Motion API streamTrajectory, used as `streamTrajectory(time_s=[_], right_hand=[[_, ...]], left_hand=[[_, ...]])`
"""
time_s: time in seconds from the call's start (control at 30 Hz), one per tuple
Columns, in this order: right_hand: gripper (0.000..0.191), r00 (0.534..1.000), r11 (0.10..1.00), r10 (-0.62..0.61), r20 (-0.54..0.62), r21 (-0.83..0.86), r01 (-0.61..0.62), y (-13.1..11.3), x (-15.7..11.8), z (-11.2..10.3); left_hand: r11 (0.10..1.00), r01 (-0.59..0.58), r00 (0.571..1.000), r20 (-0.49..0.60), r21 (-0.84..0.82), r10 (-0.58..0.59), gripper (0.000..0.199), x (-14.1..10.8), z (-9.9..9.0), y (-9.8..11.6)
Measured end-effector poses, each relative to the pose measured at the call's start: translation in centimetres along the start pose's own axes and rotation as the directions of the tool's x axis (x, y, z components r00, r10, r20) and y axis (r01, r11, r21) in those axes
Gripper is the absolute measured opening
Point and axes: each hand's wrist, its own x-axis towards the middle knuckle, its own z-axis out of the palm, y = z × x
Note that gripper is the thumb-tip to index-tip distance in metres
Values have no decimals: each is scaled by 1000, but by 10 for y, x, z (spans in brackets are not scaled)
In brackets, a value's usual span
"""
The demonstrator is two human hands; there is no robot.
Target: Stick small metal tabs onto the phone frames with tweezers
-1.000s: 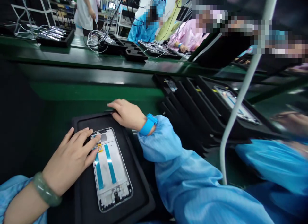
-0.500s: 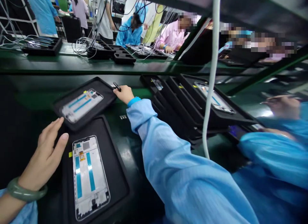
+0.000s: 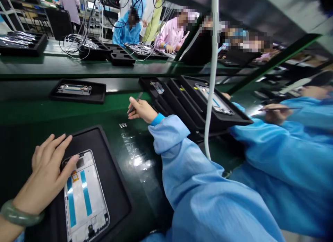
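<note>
So the phone frame is sitting in a black tray on the green desk, right in front of the person, its bottom end cut off by the edge of the view. It's got two blue strips down it and a little orange flex near the top. The left hand is over the tray's left side, grip loose with the fingers apart, thumb over the frame's top corner; can't tell if it's actually pressing. The right hand is out past the tray, grip pinched together on a slim dark tool, with some tiny white pieces on the desk just below it. Farther back there's a second tray with another frame in it, and to the right a leaning stack of trays. A white cable hangs in front of that. Off to the right, a co-worker's hand holds a thin tool too, kinda blurry.
</note>
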Motion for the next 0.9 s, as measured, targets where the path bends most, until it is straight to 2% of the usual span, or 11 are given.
streamTrajectory(time_s=[0.03, 0.1, 0.17, 0.23, 0.37, 0.5, 0.6, 0.7, 0.77, 0.9], right_hand=[[29, 1000, 997, 25, 5, 73, -26, 8, -8, -1], [21, 999, 994, 35, -33, 107, -31, 23, -19, -1], [21, 994, 989, 41, -102, 143, -27, 38, -23, 3], [22, 984, 985, 50, -169, 171, -21, 49, -24, 7], [18, 975, 979, 60, -214, 203, -15, 59, -19, 13], [12, 977, 966, 80, -197, 259, -27, 58, -17, 13], [9, 987, 944, 85, -138, 329, -36, 49, -20, 9], [11, 997, 922, 55, -60, 386, -28, 34, -29, 6], [13, 1000, 903, 10, -14, 430, -3, 23, -38, 8], [17, 993, 857, -99, 65, 513, 52, 2, -56, 29]], left_hand=[[998, -62, 998, 11, 20, 62, 51, 8, -1, 5], [977, -212, 974, 90, 19, 209, 47, 27, -1, 20], [946, -325, 923, 216, -10, 319, 49, 48, 4, 40], [920, -391, 874, 308, -13, 376, 51, 67, 12, 62], [887, -460, 817, 366, -50, 445, 52, 89, 36, 95], [879, -465, 796, 386, -102, 466, 49, 93, 52, 104], [884, -443, 801, 376, -152, 466, 46, 93, 55, 104], [890, -398, 824, 341, -222, 453, 40, 94, 51, 103], [900, -337, 861, 298, -275, 413, 36, 94, 42, 101], [919, -127, 956, 201, -372, 214, 39, 86, 15, 92]])
